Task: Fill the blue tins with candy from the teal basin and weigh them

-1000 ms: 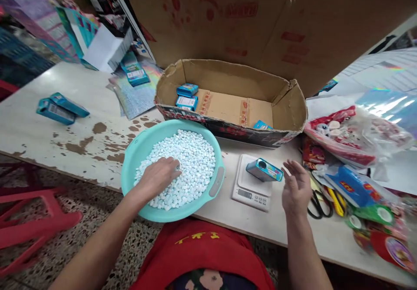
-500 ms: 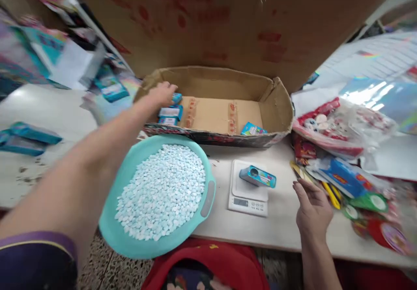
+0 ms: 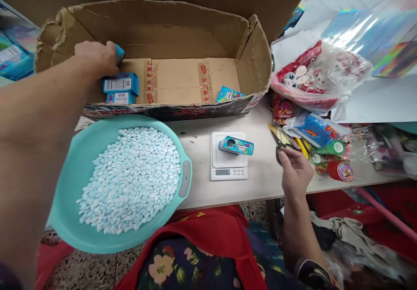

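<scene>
Inside the cardboard carton's left end, my left hand [image 3: 97,58] is closed on a small blue box [image 3: 120,54], mostly hidden by the fingers. Right beside it, small blue boxes [image 3: 120,83] lie with their barcode labels up. My right hand [image 3: 296,168] is over the table's right side, thumb and fingers loosely curled and apart, with nothing visible in them. Its fingertips are close to black scissors [image 3: 278,141]; contact cannot be made out. A blue candy box [image 3: 239,145] with a round dark opening rests on a white digital scale [image 3: 229,173].
A turquoise basin [image 3: 65,211] of pale blue candies stands before the carton [image 3: 182,33]. Another blue box [image 3: 228,94] lies at the carton's right end. Plastic bags [image 3: 321,81], packets and round containers crowd the table's right. A red cloth [image 3: 208,225] hangs at the front edge.
The view has shifted, bringing the carton nearer and leftward. My left hand now shows a blue box in its grip. My right hand remains near the scissors.
</scene>
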Demonstrator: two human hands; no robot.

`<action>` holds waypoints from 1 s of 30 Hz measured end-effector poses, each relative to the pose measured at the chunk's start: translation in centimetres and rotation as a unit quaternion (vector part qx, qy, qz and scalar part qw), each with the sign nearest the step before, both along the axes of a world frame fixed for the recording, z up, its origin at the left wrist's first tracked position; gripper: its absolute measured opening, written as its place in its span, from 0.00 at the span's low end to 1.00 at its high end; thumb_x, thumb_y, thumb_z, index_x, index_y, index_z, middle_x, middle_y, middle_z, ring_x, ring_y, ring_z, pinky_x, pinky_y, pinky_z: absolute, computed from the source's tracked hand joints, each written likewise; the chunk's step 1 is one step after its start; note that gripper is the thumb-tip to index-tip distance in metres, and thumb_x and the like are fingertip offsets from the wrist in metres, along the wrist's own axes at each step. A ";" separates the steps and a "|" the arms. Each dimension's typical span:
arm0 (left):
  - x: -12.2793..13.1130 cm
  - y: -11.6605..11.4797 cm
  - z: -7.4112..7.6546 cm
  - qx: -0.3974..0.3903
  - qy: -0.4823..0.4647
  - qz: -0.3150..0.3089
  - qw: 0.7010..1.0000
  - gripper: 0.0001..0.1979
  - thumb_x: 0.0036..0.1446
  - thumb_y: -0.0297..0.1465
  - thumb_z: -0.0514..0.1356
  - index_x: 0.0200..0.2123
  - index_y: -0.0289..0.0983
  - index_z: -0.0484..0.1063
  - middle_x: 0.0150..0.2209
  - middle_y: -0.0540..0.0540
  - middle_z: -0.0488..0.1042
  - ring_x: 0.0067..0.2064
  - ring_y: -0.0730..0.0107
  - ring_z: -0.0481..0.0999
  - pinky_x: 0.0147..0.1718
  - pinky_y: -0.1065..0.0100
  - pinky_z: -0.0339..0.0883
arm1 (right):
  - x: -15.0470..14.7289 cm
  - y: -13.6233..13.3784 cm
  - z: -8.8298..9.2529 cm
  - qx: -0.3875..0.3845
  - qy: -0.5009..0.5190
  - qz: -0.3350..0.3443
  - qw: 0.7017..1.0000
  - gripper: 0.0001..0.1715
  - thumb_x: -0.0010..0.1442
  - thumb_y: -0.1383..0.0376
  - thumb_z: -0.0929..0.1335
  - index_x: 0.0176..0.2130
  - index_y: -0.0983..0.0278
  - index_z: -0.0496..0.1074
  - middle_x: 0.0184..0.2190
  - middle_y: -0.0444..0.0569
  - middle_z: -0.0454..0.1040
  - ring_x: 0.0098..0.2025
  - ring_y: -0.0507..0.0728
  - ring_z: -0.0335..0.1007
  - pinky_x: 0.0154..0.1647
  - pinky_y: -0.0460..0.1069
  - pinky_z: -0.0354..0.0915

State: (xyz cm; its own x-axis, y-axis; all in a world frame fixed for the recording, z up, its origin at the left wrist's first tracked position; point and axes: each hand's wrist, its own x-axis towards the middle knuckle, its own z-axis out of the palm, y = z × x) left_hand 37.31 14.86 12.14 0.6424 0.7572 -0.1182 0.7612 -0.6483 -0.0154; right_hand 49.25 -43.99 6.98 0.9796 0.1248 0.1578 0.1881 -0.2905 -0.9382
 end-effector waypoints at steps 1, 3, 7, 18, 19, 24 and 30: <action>-0.4 -0.8 1.0 0.025 0.019 0.020 0.999 0.43 0.60 0.55 0.45 0.53 0.14 0.60 0.53 0.30 0.68 0.58 0.32 0.61 0.49 0.38 0.55 | -0.1 -0.1 0.3 0.004 -0.007 0.002 1.000 0.17 0.51 0.58 0.75 0.38 0.65 0.77 0.35 0.50 0.77 0.38 0.56 0.75 0.45 0.54 0.70; -1.5 -2.4 3.3 0.064 0.024 0.058 0.996 0.41 0.61 0.50 0.37 0.55 0.16 0.59 0.55 0.31 0.66 0.58 0.37 0.63 0.48 0.43 0.57 | -0.5 -0.5 1.1 0.021 -0.025 -0.009 0.999 0.15 0.52 0.59 0.75 0.38 0.65 0.77 0.35 0.49 0.77 0.38 0.55 0.75 0.46 0.54 0.70; -5.3 -8.4 8.3 0.042 -0.229 0.053 0.971 0.44 0.49 0.52 0.59 0.58 0.23 0.62 0.55 0.42 0.70 0.57 0.46 0.68 0.51 0.42 0.61 | -2.7 -0.2 3.3 0.064 -0.069 0.003 0.996 0.11 0.53 0.64 0.75 0.38 0.64 0.76 0.35 0.48 0.76 0.37 0.55 0.74 0.43 0.52 0.70; -15.6 -32.4 5.1 -0.496 -0.296 -0.119 0.808 0.23 0.60 0.38 0.59 0.58 0.41 0.66 0.50 0.43 0.75 0.48 0.62 0.76 0.47 0.62 0.73 | -13.1 7.6 6.0 0.072 0.131 0.386 0.911 0.31 0.53 0.56 0.75 0.53 0.59 0.68 0.44 0.48 0.77 0.40 0.56 0.76 0.39 0.48 0.74; -16.0 -31.7 4.0 -0.439 -0.298 -0.097 0.842 0.22 0.61 0.39 0.57 0.57 0.40 0.67 0.51 0.43 0.74 0.49 0.61 0.75 0.49 0.60 0.71 | -12.9 7.2 5.8 0.041 0.108 0.382 0.917 0.28 0.53 0.57 0.75 0.52 0.59 0.68 0.42 0.47 0.77 0.39 0.55 0.76 0.39 0.48 0.74; -17.0 -27.7 -0.7 -0.181 -0.094 -0.129 0.970 0.15 0.59 0.35 0.56 0.47 0.35 0.72 0.47 0.38 0.73 0.52 0.52 0.71 0.51 0.55 0.66 | -11.5 5.0 3.3 -0.075 -0.032 0.423 0.903 0.25 0.55 0.60 0.75 0.52 0.58 0.69 0.45 0.48 0.76 0.46 0.58 0.74 0.48 0.52 0.72; -16.9 -28.5 -1.2 -0.208 -0.036 -0.137 0.968 0.10 0.59 0.31 0.53 0.38 0.36 0.74 0.39 0.41 0.76 0.40 0.58 0.75 0.38 0.64 0.65 | -13.6 6.0 -1.1 -0.095 -0.134 0.483 0.860 0.24 0.60 0.64 0.71 0.56 0.58 0.66 0.44 0.51 0.75 0.45 0.59 0.73 0.45 0.54 0.72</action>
State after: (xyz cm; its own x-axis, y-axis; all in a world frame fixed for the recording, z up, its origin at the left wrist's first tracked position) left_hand 20.44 -13.65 10.92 0.8309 0.4530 -0.3231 0.5484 -0.7652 0.3374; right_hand 35.68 -37.95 5.84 0.3363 0.9081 0.2497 0.6303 -0.0201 -0.7761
